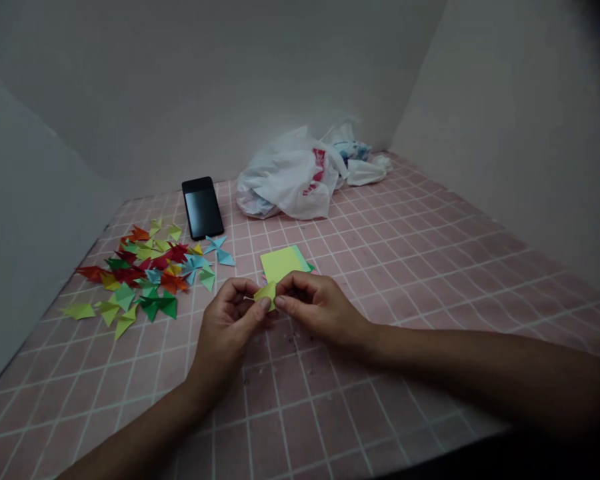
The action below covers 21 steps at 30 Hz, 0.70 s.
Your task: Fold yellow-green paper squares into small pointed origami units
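Observation:
A small folded piece of yellow paper is pinched between my two hands, above the pink checked surface. My left hand grips its left side between thumb and fingers. On the other side, the thumb and forefinger of my right hand close on its right edge. Just beyond my hands lies a stack of square paper sheets, yellow on top with green and pink edges showing beneath. To the left spreads a pile of folded paper pieces in red, orange, yellow, green and light blue.
A black phone lies behind the folded pieces. Farther back, a crumpled white plastic bag with red print rests near the wall, beside another bundle in white and blue. Pale walls border the pink checked cloth.

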Each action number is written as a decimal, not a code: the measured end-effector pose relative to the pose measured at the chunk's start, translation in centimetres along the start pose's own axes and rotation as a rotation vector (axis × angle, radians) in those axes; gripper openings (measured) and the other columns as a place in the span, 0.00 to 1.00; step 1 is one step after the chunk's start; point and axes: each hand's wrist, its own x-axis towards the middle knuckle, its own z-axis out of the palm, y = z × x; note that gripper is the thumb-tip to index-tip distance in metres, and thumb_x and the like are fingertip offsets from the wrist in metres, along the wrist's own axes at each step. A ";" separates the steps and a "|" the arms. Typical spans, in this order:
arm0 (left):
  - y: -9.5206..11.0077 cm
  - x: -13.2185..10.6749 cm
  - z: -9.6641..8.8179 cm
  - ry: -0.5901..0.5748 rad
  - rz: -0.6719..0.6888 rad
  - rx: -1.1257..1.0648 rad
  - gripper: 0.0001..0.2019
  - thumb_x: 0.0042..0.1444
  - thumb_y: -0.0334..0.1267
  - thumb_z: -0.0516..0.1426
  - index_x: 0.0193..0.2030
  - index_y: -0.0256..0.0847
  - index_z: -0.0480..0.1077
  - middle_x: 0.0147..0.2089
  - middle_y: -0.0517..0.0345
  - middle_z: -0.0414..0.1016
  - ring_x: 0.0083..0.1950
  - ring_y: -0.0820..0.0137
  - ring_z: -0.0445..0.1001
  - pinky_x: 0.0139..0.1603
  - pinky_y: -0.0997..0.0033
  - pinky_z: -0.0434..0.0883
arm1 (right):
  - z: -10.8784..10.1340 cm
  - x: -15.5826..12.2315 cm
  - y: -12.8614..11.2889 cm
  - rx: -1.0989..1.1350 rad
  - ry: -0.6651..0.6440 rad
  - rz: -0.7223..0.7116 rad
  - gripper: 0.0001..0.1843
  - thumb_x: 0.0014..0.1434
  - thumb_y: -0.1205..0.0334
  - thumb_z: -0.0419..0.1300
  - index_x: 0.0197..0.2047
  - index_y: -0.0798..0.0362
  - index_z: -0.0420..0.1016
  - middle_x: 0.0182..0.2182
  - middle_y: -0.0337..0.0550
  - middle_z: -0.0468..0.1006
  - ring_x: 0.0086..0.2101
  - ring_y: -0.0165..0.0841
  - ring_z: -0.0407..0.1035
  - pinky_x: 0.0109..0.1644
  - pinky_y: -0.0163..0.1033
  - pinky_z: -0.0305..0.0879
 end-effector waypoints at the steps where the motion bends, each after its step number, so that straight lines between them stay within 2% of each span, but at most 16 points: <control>1: 0.0 0.0 0.1 -0.008 -0.002 0.000 0.12 0.49 0.39 0.67 0.35 0.41 0.67 0.30 0.65 0.74 0.27 0.75 0.75 0.30 0.75 0.73 | 0.0 0.0 0.0 0.015 -0.004 0.011 0.04 0.57 0.62 0.60 0.32 0.53 0.71 0.28 0.38 0.74 0.31 0.30 0.68 0.37 0.37 0.64; 6: -0.1 -0.3 0.0 -0.060 -0.024 0.053 0.11 0.51 0.40 0.67 0.35 0.41 0.70 0.31 0.63 0.75 0.32 0.73 0.74 0.35 0.75 0.71 | 0.1 0.1 0.0 0.038 0.035 0.079 0.04 0.54 0.63 0.61 0.29 0.53 0.70 0.27 0.36 0.72 0.30 0.29 0.66 0.36 0.37 0.63; 8: -0.1 -0.4 -0.2 -0.078 -0.012 0.092 0.09 0.57 0.43 0.63 0.37 0.41 0.72 0.35 0.60 0.76 0.36 0.72 0.74 0.39 0.74 0.71 | 0.0 0.1 0.0 0.028 0.045 0.082 0.05 0.54 0.63 0.60 0.28 0.53 0.69 0.25 0.35 0.70 0.28 0.28 0.63 0.35 0.36 0.61; 11: -0.2 -0.4 -0.5 -0.106 -0.021 0.067 0.14 0.65 0.47 0.54 0.38 0.40 0.74 0.37 0.56 0.76 0.39 0.69 0.74 0.43 0.71 0.71 | 0.0 0.1 -0.1 0.012 0.051 0.076 0.05 0.53 0.63 0.60 0.27 0.53 0.69 0.24 0.34 0.67 0.27 0.27 0.61 0.33 0.35 0.58; 15: -0.4 -0.1 -0.5 -0.104 -0.105 0.019 0.11 0.60 0.46 0.60 0.36 0.39 0.74 0.34 0.58 0.75 0.35 0.70 0.72 0.39 0.73 0.70 | -0.1 0.1 -0.1 -0.008 0.045 0.076 0.05 0.53 0.63 0.60 0.27 0.53 0.69 0.23 0.34 0.66 0.26 0.27 0.59 0.31 0.35 0.56; 21: -0.4 0.1 -0.4 -0.103 -0.143 -0.005 0.11 0.55 0.45 0.64 0.36 0.40 0.75 0.33 0.59 0.75 0.33 0.72 0.72 0.37 0.74 0.69 | -0.1 0.1 -0.2 -0.037 0.025 0.057 0.06 0.53 0.62 0.60 0.27 0.54 0.69 0.23 0.33 0.66 0.26 0.27 0.59 0.31 0.35 0.56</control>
